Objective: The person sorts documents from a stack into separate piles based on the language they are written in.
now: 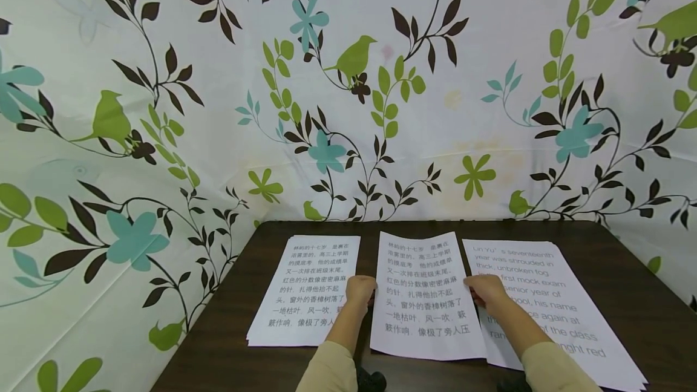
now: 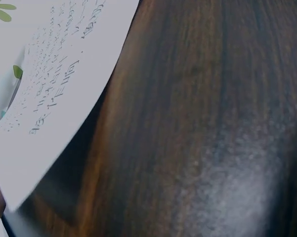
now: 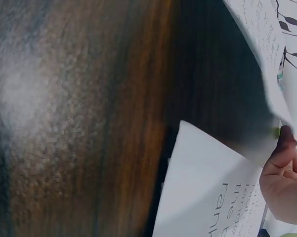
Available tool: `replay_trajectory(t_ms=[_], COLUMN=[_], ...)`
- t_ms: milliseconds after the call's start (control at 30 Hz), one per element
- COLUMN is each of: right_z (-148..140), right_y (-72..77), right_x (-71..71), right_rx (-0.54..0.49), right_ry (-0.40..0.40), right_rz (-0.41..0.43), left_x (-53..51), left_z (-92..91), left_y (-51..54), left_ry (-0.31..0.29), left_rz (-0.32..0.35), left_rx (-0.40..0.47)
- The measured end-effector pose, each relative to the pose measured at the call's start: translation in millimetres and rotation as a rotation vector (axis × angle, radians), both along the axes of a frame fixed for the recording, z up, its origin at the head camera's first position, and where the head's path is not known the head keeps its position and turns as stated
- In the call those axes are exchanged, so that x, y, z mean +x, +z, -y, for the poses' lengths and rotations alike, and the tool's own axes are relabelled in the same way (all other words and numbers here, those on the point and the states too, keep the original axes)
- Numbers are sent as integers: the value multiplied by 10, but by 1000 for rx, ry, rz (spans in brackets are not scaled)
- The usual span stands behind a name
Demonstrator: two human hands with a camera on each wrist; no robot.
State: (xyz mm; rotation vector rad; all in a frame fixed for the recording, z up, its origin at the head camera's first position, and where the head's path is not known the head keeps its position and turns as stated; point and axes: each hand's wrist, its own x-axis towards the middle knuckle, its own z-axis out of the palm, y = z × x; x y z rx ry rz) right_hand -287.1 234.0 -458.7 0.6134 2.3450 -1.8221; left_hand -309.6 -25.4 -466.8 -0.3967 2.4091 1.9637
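Observation:
Between my two hands a printed sheet of paper (image 1: pixel 419 295) with Chinese text is held by its side edges, slightly curved and raised off the table. My left hand (image 1: pixel 360 290) pinches its left edge; only a bit of that hand shows in the left wrist view. On the right edge, my right hand (image 1: pixel 486 291) pinches the sheet with thumb and curled fingers, also seen in the right wrist view. Left of the sheet lies a paper stack (image 1: pixel 305 289) with Chinese text, partly under my left forearm. A stack with English text (image 1: pixel 572 313) lies under my right hand and forearm.
The dark wooden table (image 1: pixel 218 325) carries all the papers. Behind it hangs a white cloth (image 1: pixel 414 107) printed with leaves, birds and flowers. Dark objects (image 1: pixel 371 380) show at the table's near edge below my left sleeve.

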Motion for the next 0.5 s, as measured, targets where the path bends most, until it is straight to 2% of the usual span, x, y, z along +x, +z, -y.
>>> replay_trajectory(t_ms=[267,500], right_z=[24,34], right_y=[-13,-19], right_x=[23,42], right_rx=[77,98], right_ry=[44,60], right_rz=[-29,-35], left_x=[36,48], left_z=[5,-3], left_y=[-36,-68], left_ry=[-32,-48], left_rz=[-8,3], left_rx=[-69,-68])
